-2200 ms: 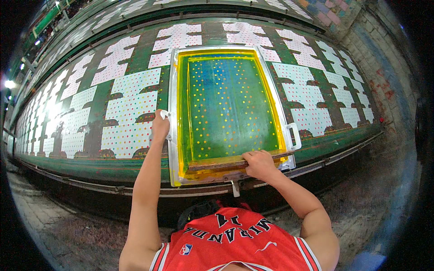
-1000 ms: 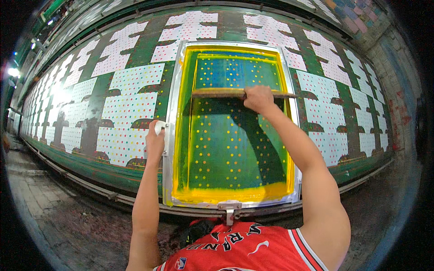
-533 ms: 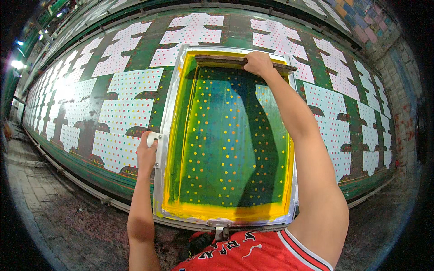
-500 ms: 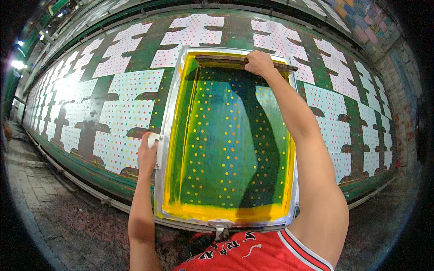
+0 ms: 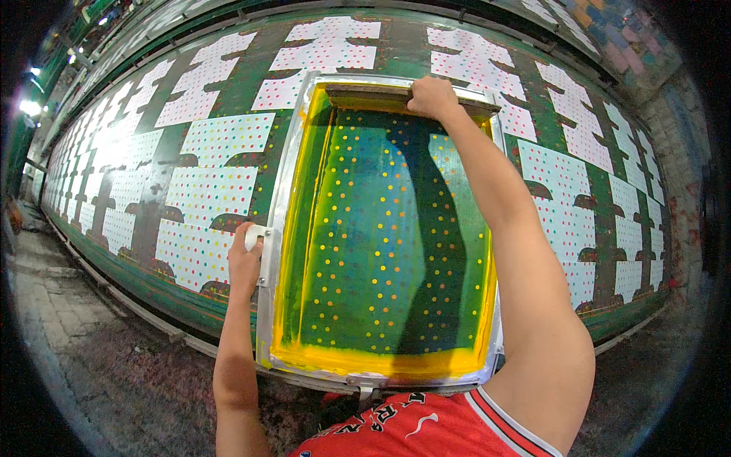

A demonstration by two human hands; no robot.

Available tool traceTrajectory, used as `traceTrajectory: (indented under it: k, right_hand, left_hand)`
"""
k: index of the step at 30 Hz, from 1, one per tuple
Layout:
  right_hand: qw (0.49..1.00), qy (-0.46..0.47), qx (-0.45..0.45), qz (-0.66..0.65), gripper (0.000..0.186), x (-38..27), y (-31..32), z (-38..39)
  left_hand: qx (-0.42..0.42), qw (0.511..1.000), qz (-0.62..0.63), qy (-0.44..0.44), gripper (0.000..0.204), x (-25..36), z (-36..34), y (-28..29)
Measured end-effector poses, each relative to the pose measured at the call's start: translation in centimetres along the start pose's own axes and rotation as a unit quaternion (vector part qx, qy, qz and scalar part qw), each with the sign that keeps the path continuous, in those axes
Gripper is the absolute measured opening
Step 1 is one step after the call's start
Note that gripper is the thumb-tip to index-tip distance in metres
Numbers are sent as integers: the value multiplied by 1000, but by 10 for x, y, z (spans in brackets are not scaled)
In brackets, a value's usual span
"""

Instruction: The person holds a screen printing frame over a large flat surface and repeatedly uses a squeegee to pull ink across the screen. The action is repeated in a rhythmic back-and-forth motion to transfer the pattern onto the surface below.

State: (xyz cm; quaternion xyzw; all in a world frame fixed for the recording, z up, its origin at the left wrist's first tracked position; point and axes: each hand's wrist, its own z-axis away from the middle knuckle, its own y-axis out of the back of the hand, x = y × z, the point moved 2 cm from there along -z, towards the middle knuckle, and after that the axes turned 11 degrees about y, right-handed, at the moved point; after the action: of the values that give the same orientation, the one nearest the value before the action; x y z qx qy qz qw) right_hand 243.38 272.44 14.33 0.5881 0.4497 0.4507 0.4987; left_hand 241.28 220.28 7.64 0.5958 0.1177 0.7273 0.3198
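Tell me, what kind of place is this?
Probably a fabric screen-printing workshop. A long green table carries rows of white dotted cloth pieces. The right hand holds a squeegee at the far end of a yellow-inked printing screen, left hand steadying its frame.

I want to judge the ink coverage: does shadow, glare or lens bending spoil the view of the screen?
Head view: the right arm casts a dark shadow down the screen; lamp glare sits only at the far left; the fisheye bows the frame and table edges; focus is sharp.

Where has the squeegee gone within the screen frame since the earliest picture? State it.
Yes, moved: the squeegee under the right hand went from the frame's near edge to its far edge.
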Motion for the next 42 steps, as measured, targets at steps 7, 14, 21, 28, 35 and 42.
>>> traceTrajectory:
  k: [7, 14, 21, 28, 35, 42]
  right_hand:
    - [999, 33, -41, -6, 28, -44, 9, 54]
    - [999, 13, -40, -33, 23, -132, 35, 172]
    - [994, -4, -94, -54, 22, -236, 63, 303]
    - [991, -35, -87, -95, 22, -329, 81, 420]
    - [992, -17, -18, -127, 50, -358, 74, 469]
    - [988, 26, 91, -120, 70, -366, 74, 487]
  left_hand:
    - [0, 998, -27, -61, 40, -4, -3, 1]
    - [-12, 997, -14, -76, 45, -11, -5, 5]
    - [-13, 997, -38, -59, 55, -22, -16, 3]
    - [-6, 994, -40, -104, 55, -19, -11, 4]
    - [-3, 994, -40, -105, 54, -17, -9, 5]
    - [6, 994, -61, -95, 53, -14, -10, 4]
